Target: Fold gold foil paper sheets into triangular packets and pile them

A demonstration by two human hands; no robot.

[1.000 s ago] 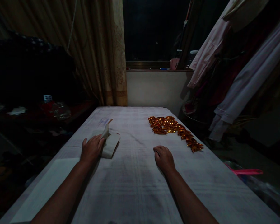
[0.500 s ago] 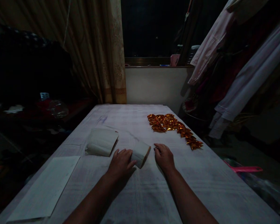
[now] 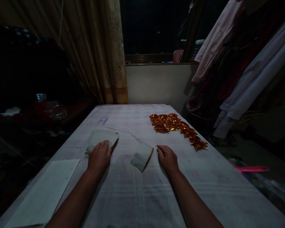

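My left hand (image 3: 99, 157) lies on a stack of pale paper (image 3: 95, 137), its fingers stretched over the top and its thumb by the right edge. Between my hands rests a smaller pale piece of paper (image 3: 141, 155) with an orange-brown edge along its right side; neither hand touches it. Just right of that piece, my right hand (image 3: 167, 159) rests on the cloth with curled fingers, and I see nothing held in them. Several shiny orange-gold folded foil pieces (image 3: 178, 124) lie grouped at the table's far right.
A flat white sheet (image 3: 46, 190) lies at the near left of the cloth-covered table (image 3: 137, 202). Clothes (image 3: 242, 85) hang on the right, above a pink handle (image 3: 254, 169). A curtain (image 3: 104, 57) hangs at the back left, and a pink cup (image 3: 178, 56) stands on the windowsill.
My left hand has left the small piece of paper and moved left onto the paper stack. The small piece stays on the cloth. My right hand is nearly still.
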